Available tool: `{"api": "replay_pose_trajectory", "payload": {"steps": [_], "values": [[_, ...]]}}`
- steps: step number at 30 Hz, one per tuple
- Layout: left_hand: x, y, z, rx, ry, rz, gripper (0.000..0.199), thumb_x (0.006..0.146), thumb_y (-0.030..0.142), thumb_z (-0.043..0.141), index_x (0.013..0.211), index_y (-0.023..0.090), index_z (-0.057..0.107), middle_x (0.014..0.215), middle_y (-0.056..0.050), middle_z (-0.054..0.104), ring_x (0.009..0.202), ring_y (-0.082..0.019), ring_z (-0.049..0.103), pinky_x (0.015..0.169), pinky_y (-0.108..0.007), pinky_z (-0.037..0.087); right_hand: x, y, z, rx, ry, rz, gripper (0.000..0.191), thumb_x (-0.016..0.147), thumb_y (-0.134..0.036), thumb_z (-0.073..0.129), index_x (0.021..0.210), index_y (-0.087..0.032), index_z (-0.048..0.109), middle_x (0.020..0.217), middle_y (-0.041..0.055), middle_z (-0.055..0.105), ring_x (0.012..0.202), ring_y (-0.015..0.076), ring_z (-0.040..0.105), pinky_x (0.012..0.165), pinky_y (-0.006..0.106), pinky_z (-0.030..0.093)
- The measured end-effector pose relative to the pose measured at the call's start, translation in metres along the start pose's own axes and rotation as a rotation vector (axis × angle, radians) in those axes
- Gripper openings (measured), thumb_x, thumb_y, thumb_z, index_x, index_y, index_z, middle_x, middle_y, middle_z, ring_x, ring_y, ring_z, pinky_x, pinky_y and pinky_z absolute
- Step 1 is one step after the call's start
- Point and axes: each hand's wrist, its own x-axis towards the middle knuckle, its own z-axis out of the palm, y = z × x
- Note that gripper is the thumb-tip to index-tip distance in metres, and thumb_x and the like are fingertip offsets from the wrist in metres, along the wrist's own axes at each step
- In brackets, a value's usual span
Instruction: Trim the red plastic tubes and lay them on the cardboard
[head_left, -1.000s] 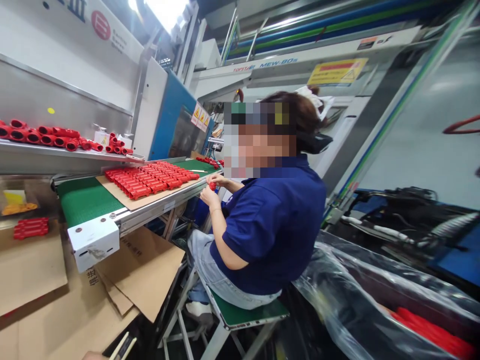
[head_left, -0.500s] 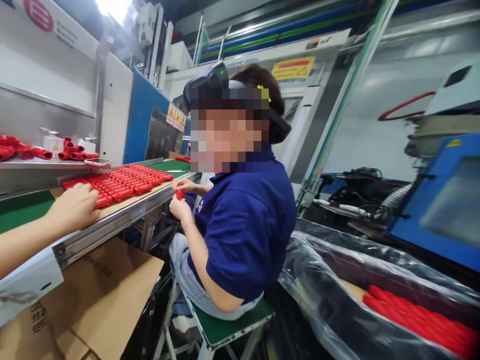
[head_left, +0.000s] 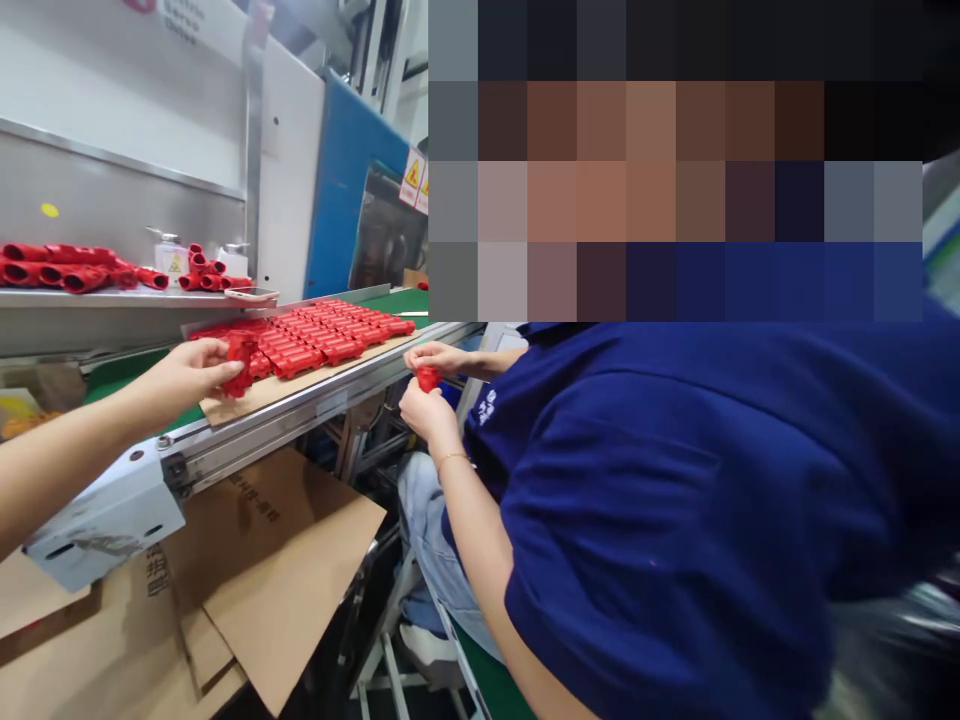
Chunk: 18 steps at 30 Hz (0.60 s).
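Note:
From the left edge my left hand (head_left: 199, 375) reaches over the conveyor, its thumb and fingers pinching a red tubular plastic part (head_left: 238, 362). The part is raised upright at the near end of closely packed rows of similar red parts (head_left: 330, 335). These rows lie on a cardboard sheet (head_left: 251, 402) on the green belt. My right hand is out of view.
A co-worker in a blue shirt (head_left: 645, 470) sits close on the right, holding a small red part (head_left: 427, 378) in both hands. More red tubes (head_left: 67, 265), white bottles and a phone (head_left: 251, 294) rest on a metal shelf. Cardboard sheets (head_left: 285, 540) lie below the conveyor frame (head_left: 300, 415).
My left hand has lifted off the rows with a red tubular part now visible in its fingers. The view has turned and moved closer to the co-worker, and the bin at right has left the picture.

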Motion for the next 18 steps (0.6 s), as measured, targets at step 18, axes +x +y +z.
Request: {"api": "replay_pose_trajectory", "payload": {"steps": [18], "values": [[-0.020,-0.009,-0.001,-0.932,-0.140,-0.140,0.035,0.067,0.004,0.061,0.097,0.018,0.050,0.076,-0.007,0.057,0.062,-0.016,0.049,0.056,-0.027,0.043,0.197,-0.112,-0.149,0.150,0.207,-0.501,0.049,0.060,-0.022,0.085,0.048,-0.019,0.037,0.043,-0.0090,0.029,0.049,0.0054,0.040,0.045,0.013,0.014]]}}
